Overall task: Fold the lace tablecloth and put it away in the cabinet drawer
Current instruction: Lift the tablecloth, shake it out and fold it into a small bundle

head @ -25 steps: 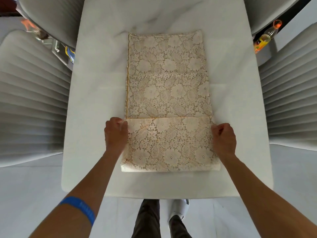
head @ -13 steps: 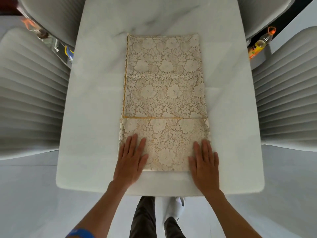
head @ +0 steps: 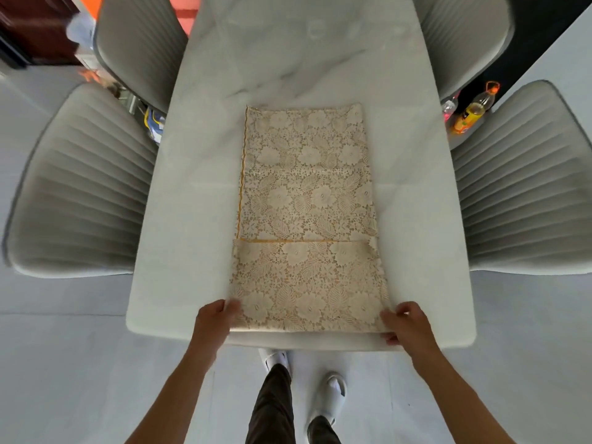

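Lace tablecloth [head: 307,219] lies flat on the white marble worktop [head: 198,219], folded into a long strip running away from the person. Near end doubled over: a flap edge with orange trim crosses the strip about a third of the way up from the near fold. Near fold sits close to the worktop's near edge.

Left hand [head: 213,318]: grip closed on the near left corner of the cloth. Thumb on top of the lace, fingers curled at the edge; how far they reach under is hidden.

Right hand [head: 405,322]: grip closed on the near right corner. Fingers curled over the top of the lace, and fingertips [head: 392,340] show below the fold, so the corner is pinched between them.

Both corners look barely raised, if at all; cannot tell for certain.

Surroundings: grey ribbed chairs [head: 80,193] flank the worktop on both sides. Bottle [head: 474,110] of orange liquid stands on the floor at far right.
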`<action>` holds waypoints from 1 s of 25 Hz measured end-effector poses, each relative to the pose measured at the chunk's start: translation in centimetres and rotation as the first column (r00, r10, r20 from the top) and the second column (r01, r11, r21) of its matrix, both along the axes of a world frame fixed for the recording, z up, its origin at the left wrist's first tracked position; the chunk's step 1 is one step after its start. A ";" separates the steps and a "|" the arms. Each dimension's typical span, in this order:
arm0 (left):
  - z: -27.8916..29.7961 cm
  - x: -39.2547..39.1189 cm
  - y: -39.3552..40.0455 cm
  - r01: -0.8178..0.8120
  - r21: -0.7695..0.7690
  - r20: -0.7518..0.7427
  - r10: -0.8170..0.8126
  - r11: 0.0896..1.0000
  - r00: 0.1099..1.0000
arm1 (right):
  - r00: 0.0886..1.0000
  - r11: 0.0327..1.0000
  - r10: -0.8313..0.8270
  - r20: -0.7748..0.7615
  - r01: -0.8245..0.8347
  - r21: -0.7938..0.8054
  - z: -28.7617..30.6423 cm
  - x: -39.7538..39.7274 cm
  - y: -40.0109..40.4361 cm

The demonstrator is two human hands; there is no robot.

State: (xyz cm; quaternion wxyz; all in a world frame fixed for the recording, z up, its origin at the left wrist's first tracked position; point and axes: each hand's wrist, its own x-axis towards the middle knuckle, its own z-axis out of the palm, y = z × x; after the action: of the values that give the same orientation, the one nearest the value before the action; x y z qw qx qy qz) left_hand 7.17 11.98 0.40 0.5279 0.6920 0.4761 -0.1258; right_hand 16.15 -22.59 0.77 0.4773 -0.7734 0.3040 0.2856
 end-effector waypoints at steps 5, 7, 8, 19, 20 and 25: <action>5.4 -3.5 1.6 -0.074 -0.079 0.065 0.079 0.994 0.995 | 0.994 0.986 -0.047 0.103 0.030 0.166 5.3 -2.1 -2.3; 7.2 -1.8 2.9 -0.147 -0.225 0.091 0.171 0.963 0.981 | 0.993 0.950 -0.111 0.051 0.091 0.300 7.4 0.3 -1.9; 8.1 -0.1 3.6 -0.198 -0.321 0.068 0.231 0.926 0.970 | 0.992 0.924 -0.128 0.005 0.118 0.364 8.4 2.0 -1.5; 0.4 15.3 8.7 0.139 -0.129 -0.070 -0.149 0.982 0.986 | 0.977 0.976 0.212 0.025 -0.213 0.042 1.1 16.2 5.9; -0.7 15.0 8.2 0.143 -0.103 -0.052 -0.149 0.984 0.988 | 0.977 0.975 0.211 0.021 -0.212 0.071 0.0 15.8 5.6; -2.7 12.6 7.9 0.074 0.051 0.030 -0.075 0.996 0.997 | 0.941 0.935 0.313 0.132 -0.281 -0.216 -2.4 13.7 4.3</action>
State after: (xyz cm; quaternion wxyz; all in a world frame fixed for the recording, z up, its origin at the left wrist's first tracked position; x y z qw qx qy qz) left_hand 19.75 19.85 -2.25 0.5129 0.7241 0.4445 -0.1226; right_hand 29.90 -18.32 -1.64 0.3742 -0.8742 0.1695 0.2589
